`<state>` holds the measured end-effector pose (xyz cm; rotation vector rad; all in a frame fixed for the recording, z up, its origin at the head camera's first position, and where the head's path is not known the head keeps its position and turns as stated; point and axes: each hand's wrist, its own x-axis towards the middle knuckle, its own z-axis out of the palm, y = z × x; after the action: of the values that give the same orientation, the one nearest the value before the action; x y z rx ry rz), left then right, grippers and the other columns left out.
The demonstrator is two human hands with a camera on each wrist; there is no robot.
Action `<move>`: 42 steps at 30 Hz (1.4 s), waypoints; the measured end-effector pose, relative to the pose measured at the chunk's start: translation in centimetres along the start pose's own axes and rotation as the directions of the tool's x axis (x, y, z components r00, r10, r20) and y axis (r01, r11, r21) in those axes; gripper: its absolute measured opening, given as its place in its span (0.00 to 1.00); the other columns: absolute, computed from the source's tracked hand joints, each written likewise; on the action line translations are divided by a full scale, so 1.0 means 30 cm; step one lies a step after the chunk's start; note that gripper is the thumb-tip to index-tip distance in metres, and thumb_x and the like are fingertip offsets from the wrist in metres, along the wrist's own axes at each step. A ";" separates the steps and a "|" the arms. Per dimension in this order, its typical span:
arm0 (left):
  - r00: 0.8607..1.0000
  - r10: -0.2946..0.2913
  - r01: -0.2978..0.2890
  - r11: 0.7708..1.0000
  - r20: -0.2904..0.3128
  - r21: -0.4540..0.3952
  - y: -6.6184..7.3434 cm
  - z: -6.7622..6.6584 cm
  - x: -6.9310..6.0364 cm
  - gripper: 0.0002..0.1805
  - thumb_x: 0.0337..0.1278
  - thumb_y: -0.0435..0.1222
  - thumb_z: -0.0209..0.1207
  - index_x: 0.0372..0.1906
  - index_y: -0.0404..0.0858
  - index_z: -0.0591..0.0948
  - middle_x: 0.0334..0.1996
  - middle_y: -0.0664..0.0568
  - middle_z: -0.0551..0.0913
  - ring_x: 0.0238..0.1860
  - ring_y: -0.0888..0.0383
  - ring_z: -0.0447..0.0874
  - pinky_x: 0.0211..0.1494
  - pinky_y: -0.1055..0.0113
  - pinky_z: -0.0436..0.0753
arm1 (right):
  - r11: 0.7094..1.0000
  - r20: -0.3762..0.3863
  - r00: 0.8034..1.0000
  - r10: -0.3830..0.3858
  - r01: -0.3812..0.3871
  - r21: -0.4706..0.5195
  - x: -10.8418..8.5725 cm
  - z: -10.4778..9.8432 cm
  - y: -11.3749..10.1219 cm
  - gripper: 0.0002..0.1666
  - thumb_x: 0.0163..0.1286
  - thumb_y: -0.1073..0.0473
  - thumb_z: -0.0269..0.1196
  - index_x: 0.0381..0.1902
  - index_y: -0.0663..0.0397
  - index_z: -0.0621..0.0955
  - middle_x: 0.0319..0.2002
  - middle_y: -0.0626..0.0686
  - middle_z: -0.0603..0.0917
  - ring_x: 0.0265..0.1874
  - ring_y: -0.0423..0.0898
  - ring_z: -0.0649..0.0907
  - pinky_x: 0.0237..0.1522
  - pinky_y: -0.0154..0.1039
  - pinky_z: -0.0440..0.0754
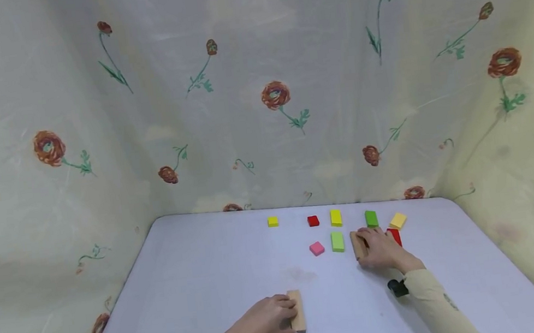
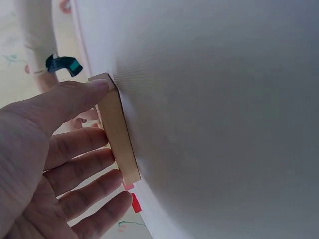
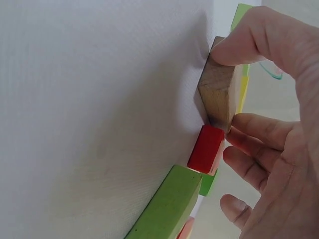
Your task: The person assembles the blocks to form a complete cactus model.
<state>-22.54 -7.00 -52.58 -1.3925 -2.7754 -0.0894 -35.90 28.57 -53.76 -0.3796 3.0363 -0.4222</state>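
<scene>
My left hand (image 1: 267,321) holds a plain wooden block (image 1: 300,312) on the white table, near its front middle. In the left wrist view, the thumb of this hand (image 2: 60,154) presses one end of the block (image 2: 119,134), with fingertips along its side. Farther back and to the right, my right hand (image 1: 382,249) grips another wooden block (image 1: 357,246). The right wrist view shows that hand (image 3: 274,114) with its thumb on one side of the block (image 3: 218,94) and a finger at the other; a red block (image 3: 206,149) lies close by.
Behind and beside the right hand lie a light green block (image 1: 337,241), a pink one (image 1: 317,248), yellow ones (image 1: 335,217) (image 1: 273,221), a small red one (image 1: 313,220), a green one (image 1: 371,218) and a pale yellow one (image 1: 398,221). Flowered cloth (image 1: 245,147) hangs behind the table.
</scene>
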 end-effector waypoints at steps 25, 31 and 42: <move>0.997 -0.059 0.058 0.998 -0.051 -0.029 -0.012 -0.001 -0.168 0.23 0.55 0.57 0.61 0.52 0.52 0.84 0.55 0.63 0.82 0.52 0.64 0.77 0.47 0.65 0.74 | 0.999 -0.006 0.999 -0.035 0.035 -0.002 -0.006 -0.009 -0.003 0.45 0.53 0.48 0.69 0.66 0.61 0.69 0.66 0.63 0.70 0.63 0.64 0.66 0.57 0.64 0.65; 0.995 -0.042 0.037 0.998 -0.092 -0.053 -0.025 0.000 -0.163 0.23 0.53 0.60 0.61 0.49 0.53 0.86 0.52 0.63 0.83 0.49 0.64 0.77 0.44 0.66 0.71 | 0.999 -0.014 0.999 -0.036 0.036 -0.006 -0.006 -0.005 -0.005 0.45 0.53 0.48 0.69 0.66 0.62 0.69 0.65 0.64 0.70 0.62 0.64 0.66 0.57 0.64 0.65; 0.977 -0.201 0.198 0.979 -0.068 -0.054 -0.052 0.017 -0.148 0.44 0.39 0.74 0.58 0.56 0.49 0.80 0.54 0.62 0.79 0.56 0.62 0.74 0.54 0.57 0.71 | 1.000 -0.015 0.999 -0.030 0.030 -0.001 -0.009 -0.006 -0.008 0.45 0.54 0.48 0.69 0.66 0.62 0.69 0.65 0.63 0.70 0.62 0.63 0.66 0.59 0.65 0.65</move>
<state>-21.15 -11.45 -53.40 -1.0906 -2.8607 -0.2084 -35.59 28.45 -53.52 -0.4245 3.0496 -0.4271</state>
